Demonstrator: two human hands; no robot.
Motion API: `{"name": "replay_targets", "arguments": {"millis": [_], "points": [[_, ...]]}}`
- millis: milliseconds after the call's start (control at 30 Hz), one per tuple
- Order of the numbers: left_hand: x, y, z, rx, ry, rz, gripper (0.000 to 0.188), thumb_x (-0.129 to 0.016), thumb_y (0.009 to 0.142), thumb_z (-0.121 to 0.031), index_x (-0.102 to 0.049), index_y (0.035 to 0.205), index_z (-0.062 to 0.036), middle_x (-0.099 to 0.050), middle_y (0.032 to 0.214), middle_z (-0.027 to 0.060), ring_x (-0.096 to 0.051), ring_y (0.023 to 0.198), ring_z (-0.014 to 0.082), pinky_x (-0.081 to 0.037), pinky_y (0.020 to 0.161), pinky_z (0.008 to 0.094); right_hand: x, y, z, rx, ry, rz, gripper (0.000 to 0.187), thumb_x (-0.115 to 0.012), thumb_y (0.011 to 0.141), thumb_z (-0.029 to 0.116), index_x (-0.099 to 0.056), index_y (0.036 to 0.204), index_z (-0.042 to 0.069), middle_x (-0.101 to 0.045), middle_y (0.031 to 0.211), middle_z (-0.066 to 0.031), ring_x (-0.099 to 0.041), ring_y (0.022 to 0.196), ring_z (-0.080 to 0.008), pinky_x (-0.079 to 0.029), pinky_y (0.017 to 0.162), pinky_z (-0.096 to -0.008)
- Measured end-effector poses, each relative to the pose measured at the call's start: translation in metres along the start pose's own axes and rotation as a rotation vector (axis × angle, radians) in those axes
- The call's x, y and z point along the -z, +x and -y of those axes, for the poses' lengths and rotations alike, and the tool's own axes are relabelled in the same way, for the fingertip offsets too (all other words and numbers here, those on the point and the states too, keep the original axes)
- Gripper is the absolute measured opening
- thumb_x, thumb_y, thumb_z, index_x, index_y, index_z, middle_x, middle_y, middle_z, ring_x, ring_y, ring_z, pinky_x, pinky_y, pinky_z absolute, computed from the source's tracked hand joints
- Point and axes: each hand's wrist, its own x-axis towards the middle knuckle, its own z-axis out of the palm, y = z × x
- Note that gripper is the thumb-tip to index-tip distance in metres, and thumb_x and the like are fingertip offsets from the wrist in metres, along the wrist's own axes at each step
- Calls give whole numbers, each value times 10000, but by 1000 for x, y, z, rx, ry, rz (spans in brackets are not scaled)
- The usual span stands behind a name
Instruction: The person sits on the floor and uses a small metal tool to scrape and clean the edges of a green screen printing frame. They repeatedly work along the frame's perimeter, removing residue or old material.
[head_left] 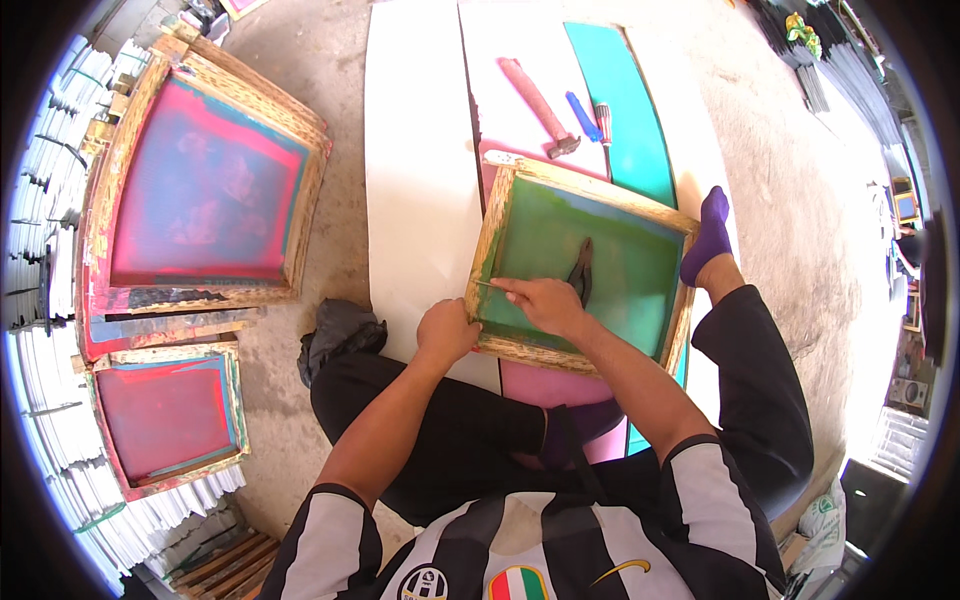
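A wooden screen-printing frame point(590, 180) with green mesh lies tilted on boards between my legs. My left hand point(448, 330) is closed round the frame's left side near its lower corner. Over the mesh reaches my right hand point(540, 303), fingers pinched at the inner edge of that same side; a thin sliver-like thing shows at the fingertips, too small to name. Pliers point(583, 270) with dark handles lie on the mesh, partly behind my right forearm. Beyond the frame lie a hammer point(537, 103), a blue tool point(583, 116) and a screwdriver point(604, 122).
Two more screen frames with red mesh, a large one point(205, 180) and a smaller one point(165, 415), lean at left against stacked white sheets point(45, 330). A black plastic bag point(342, 335) sits by my left knee. My purple-socked foot point(708, 235) touches the frame's right side.
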Motion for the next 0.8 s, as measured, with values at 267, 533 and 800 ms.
{"name": "replay_targets", "arguments": {"millis": [267,533,800], "points": [[-7,5,6,-6,1,-18,394,-834,809,-329,-753,1005,3,-734,940,203,-725,942,396,-571,818,508,27,38,-18,-592,725,590,396,-587,1049,382,-680,1282,75,-682,849,-34,-619,684,-216,-514,674,-380],[3,0,-2,22,2,29,379,-842,826,-321,-768,993,11,-732,1057,212,-733,984,392,-596,840,500,5,19,-1,-126,45,110,379,-606,1029,438,-698,1186,106,-726,898,-124,-706,896,-345,-513,774,-470],[-2,2,2,-2,-16,-11,388,-845,815,-316,-761,989,20,-731,1015,223,-729,967,407,-588,834,504,21,53,-9,-541,566,568,400,-573,1069,442,-672,1243,96,-614,765,-83,-570,656,-191,-486,666,-380]]}}
